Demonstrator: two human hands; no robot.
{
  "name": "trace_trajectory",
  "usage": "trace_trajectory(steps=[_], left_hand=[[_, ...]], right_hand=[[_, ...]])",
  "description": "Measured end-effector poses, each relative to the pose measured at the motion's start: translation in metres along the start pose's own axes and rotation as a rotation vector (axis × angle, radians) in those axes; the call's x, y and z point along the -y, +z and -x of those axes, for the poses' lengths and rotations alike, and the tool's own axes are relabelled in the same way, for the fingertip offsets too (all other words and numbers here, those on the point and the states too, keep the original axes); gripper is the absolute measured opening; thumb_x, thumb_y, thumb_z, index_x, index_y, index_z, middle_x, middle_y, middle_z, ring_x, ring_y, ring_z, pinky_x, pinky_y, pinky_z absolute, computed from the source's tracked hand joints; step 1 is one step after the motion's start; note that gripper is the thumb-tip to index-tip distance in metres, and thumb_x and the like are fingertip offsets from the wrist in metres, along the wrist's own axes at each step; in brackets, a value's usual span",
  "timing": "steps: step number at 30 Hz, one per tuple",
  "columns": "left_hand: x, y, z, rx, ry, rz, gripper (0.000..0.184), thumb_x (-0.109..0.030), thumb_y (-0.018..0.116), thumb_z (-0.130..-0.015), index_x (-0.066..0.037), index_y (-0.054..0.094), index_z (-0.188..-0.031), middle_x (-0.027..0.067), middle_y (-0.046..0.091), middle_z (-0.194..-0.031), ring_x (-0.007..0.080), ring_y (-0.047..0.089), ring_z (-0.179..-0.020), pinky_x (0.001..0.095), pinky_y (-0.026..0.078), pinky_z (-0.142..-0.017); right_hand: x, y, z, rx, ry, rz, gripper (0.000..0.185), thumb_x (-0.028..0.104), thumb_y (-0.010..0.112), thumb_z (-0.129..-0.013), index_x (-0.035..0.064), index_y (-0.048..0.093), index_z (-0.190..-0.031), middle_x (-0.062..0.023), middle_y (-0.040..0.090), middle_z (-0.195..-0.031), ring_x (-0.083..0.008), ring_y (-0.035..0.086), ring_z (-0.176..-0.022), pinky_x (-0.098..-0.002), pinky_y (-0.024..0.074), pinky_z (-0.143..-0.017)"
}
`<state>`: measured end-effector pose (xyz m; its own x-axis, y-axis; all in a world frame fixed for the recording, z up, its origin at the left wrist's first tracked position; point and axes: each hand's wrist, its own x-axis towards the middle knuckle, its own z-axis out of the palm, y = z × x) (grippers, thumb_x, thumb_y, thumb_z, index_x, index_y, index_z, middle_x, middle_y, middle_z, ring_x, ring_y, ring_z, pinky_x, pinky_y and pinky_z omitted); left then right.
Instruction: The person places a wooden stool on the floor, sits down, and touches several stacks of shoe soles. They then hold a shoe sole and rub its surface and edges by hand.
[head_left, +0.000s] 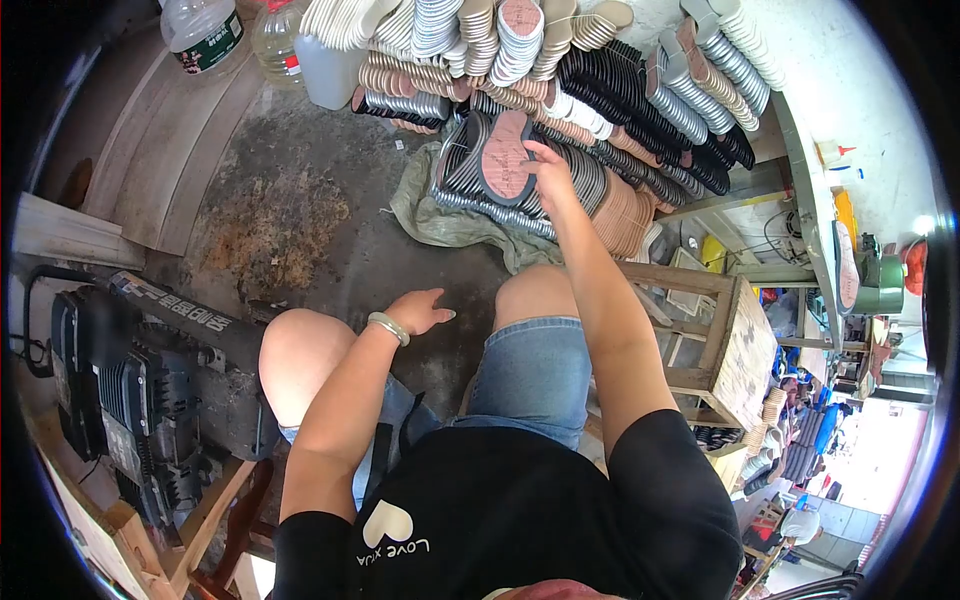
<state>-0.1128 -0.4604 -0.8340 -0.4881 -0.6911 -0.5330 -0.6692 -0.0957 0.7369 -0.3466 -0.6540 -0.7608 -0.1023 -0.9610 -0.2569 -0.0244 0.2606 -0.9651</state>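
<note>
A shoe sole (506, 160), pink on its upward face with a dark rim, lies at the fingertips of the person's right hand (548, 178), just to that hand's left. The right hand grasps the sole by its near edge, the narrower end pointing away from the person. Under and around this hand are stacked grey soles (575, 172), beside a greenish cloth sack (425, 215). Just to the hand's right stand tan soles (622, 215); beyond it, black soles (605, 90) are piled in rows. The left hand (425, 312), nearer the body, is relaxed with fingers loosely extended over the stained floor (375, 180), a pale bracelet (390, 328) at its wrist. Left of that hand sits a black machine with a tank (180, 310). Well to the right of both hands is a wooden frame (745, 350).
</note>
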Motion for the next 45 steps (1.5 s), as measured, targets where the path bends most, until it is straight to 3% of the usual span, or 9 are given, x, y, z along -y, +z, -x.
trace_trajectory(steps=[9,15,25,34,37,38,40,41,45], left_hand=[[0.005,0.003,-0.004,0.035,-0.025,-0.012,0.067,-0.039,0.056,-0.083,0.004,0.037,-0.13,0.0224,0.048,-0.125,0.0334,0.046,-0.117,0.0371,0.036,-0.097],[0.005,0.003,0.0,0.019,0.001,-0.019,0.066,-0.038,0.056,-0.083,0.004,0.038,-0.13,0.0225,0.05,-0.123,0.0338,0.049,-0.113,0.0373,0.038,-0.095],[0.008,0.007,-0.001,0.011,-0.017,0.0,0.064,-0.037,0.057,-0.083,0.002,0.039,-0.13,0.0207,0.055,-0.116,0.0323,0.054,-0.107,0.0363,0.042,-0.089],[0.013,0.011,-0.001,0.0,-0.017,-0.022,0.066,-0.038,0.057,-0.083,0.003,0.038,-0.131,0.0203,0.057,-0.113,0.0319,0.055,-0.104,0.0358,0.043,-0.087],[0.005,0.004,0.003,0.012,-0.021,-0.014,0.065,-0.038,0.057,-0.082,0.003,0.039,-0.13,0.0208,0.056,-0.116,0.0323,0.054,-0.106,0.0367,0.042,-0.089],[0.003,0.002,0.004,0.029,-0.03,-0.008,0.065,-0.038,0.057,-0.082,0.004,0.04,-0.129,0.0214,0.054,-0.119,0.0326,0.052,-0.109,0.0375,0.04,-0.091],[0.003,0.003,0.003,0.026,-0.028,-0.002,0.065,-0.038,0.057,-0.082,0.004,0.04,-0.129,0.0214,0.054,-0.119,0.0326,0.052,-0.109,0.0374,0.041,-0.091],[0.004,0.003,0.002,0.024,-0.025,0.002,0.064,-0.037,0.057,-0.082,0.004,0.04,-0.129,0.0214,0.054,-0.118,0.0325,0.052,-0.109,0.0373,0.041,-0.091],[0.014,0.01,-0.006,0.026,-0.026,0.002,0.064,-0.037,0.057,-0.082,0.003,0.039,-0.129,0.0215,0.054,-0.118,0.0323,0.052,-0.109,0.0372,0.041,-0.091]], right_hand=[[0.001,-0.018,-0.011,-0.043,0.036,0.04,0.044,-0.009,0.057,-0.07,0.0006,0.056,-0.113,-0.01,0.057,-0.102,-0.0187,0.053,-0.091,-0.0254,0.0415,-0.081],[0.022,-0.012,-0.045,0.048,-0.261,-0.056,0.045,-0.012,0.053,-0.069,0.0013,0.056,-0.112,-0.0071,0.058,-0.106,-0.0161,0.053,-0.096,-0.0236,0.0391,-0.084],[-0.045,-0.022,-0.028,-0.008,0.087,0.043,0.036,-0.009,0.052,-0.073,-0.0013,0.06,-0.108,-0.0094,0.059,-0.101,-0.0177,0.055,-0.09,-0.0244,0.0431,-0.08],[-0.034,-0.028,-0.044,-0.163,0.011,-0.176,0.032,-0.009,0.052,-0.075,-0.0011,0.059,-0.106,-0.0094,0.059,-0.101,-0.0179,0.055,-0.09,-0.0255,0.0427,-0.081],[-0.038,-0.029,-0.028,-0.125,0.039,-0.07,0.031,-0.004,0.055,-0.075,0.0032,0.062,-0.104,-0.0046,0.061,-0.094,-0.0085,0.047,-0.058,-0.0201,0.0339,-0.046],[-0.037,-0.027,-0.023,-0.123,0.04,-0.07,0.031,-0.004,0.055,-0.075,0.0032,0.062,-0.104,-0.0046,0.061,-0.094,-0.0085,0.047,-0.058,-0.0201,0.0339,-0.046],[-0.035,-0.021,-0.017,-0.136,0.08,-0.066,0.033,-0.01,0.05,-0.074,-0.0018,0.059,-0.105,-0.0101,0.06,-0.102,-0.0176,0.056,-0.09,-0.025,0.043,-0.08],[-0.037,-0.018,-0.02,-0.135,0.064,-0.089,0.03,-0.002,0.056,-0.076,0.0056,0.064,-0.103,-0.0024,0.061,-0.091,-0.0066,0.039,-0.049,-0.021,0.0245,-0.038],[-0.039,-0.018,-0.031,-0.163,0.061,-0.141,0.03,-0.002,0.056,-0.076,0.0067,0.064,-0.104,-0.0017,0.059,-0.088,-0.0073,0.04,-0.049,-0.0211,0.0269,-0.038]])
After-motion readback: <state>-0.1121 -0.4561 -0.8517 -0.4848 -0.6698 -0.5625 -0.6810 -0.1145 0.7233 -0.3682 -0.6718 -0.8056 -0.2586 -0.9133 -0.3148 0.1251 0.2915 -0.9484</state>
